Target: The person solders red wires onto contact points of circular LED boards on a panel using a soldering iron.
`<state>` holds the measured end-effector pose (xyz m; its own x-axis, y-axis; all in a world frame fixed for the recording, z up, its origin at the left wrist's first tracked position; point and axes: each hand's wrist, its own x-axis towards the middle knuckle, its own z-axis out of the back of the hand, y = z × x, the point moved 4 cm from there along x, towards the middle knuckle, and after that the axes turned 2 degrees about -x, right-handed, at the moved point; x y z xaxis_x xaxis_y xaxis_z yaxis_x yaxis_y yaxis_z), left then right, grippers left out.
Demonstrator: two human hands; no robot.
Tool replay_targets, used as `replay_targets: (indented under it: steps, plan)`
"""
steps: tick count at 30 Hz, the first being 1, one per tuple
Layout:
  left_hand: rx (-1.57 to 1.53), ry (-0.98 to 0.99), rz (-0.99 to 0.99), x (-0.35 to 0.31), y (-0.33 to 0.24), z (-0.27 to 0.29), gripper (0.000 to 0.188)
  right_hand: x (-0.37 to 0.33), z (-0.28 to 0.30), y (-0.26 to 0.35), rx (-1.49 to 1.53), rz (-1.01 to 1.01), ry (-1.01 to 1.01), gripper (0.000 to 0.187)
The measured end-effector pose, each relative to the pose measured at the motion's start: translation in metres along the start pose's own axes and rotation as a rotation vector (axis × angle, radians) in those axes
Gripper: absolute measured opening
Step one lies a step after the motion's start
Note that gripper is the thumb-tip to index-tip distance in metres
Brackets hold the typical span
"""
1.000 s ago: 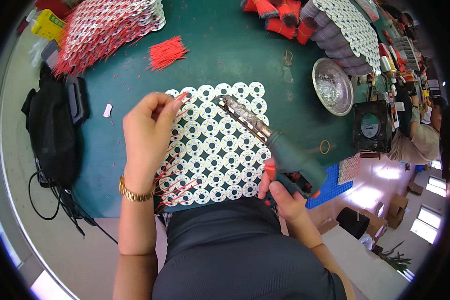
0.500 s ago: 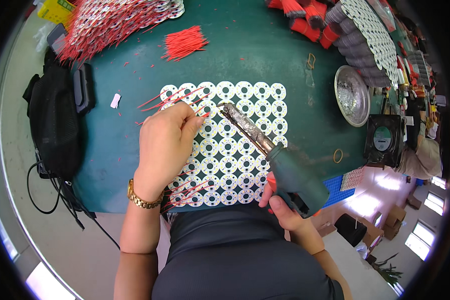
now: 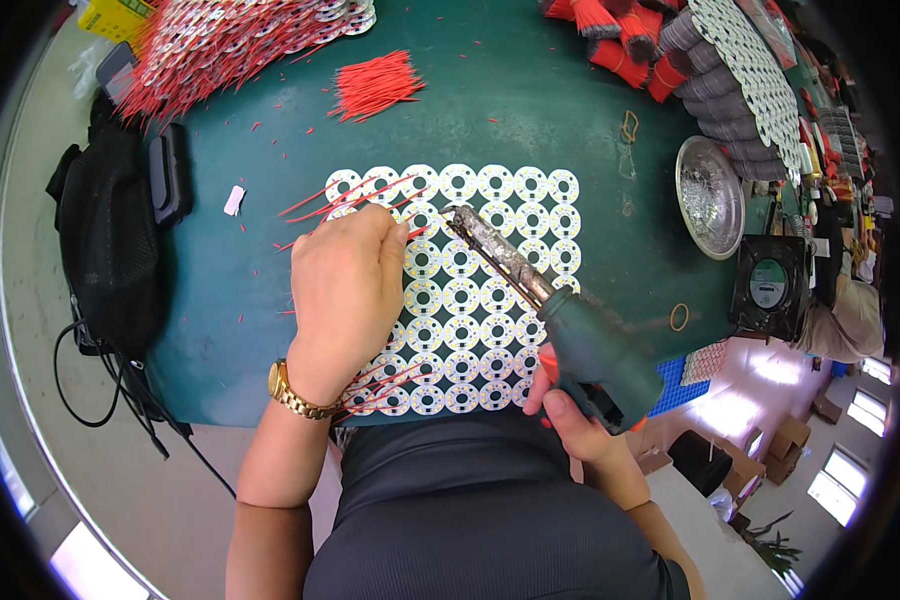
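Observation:
A panel of round white LED boards [image 3: 461, 330], joined in rows, lies flat on the green table in front of me. My left hand [image 3: 348, 285] is over the panel's left side, thumb and fingers pinched on a red wire [image 3: 417, 232] whose end shows past the fingertips. In my right hand [image 3: 575, 425] is a dark green soldering gun [image 3: 600, 350], gripped at its handle. Its tip is over the upper middle boards, close to the wire's end; whether it touches is too small to tell. Several red wires stick out leftward from boards at the upper left and lower left.
A bundle of loose red wires [image 3: 375, 85] lies beyond the panel. Wired boards [image 3: 235, 45] are heaped at the far left. On the right are a metal bowl [image 3: 710, 198], a black fan [image 3: 768, 285] and stacked boards. A black bag [image 3: 115, 240] sits at the left edge.
My left hand has shifted slightly right and rolled, hiding more of its thumb. The soldering gun's tip stays near the same boards. The whole view has moved a little.

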<state>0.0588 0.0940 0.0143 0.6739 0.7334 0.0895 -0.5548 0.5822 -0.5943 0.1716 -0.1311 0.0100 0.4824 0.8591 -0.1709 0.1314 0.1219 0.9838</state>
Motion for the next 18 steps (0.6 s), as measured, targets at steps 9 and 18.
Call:
replay_targets:
  steps: [9,18]
  plan:
    - [0.036,-0.007,-0.051,0.000,-0.002,0.002,0.016,-0.007,-0.001,-0.004,-0.308,0.103,0.128,0.037]
    - [0.019,-0.008,-0.056,0.001,-0.001,0.003,0.015,0.004,-0.004,0.014,-0.362,-0.026,0.022,0.017]
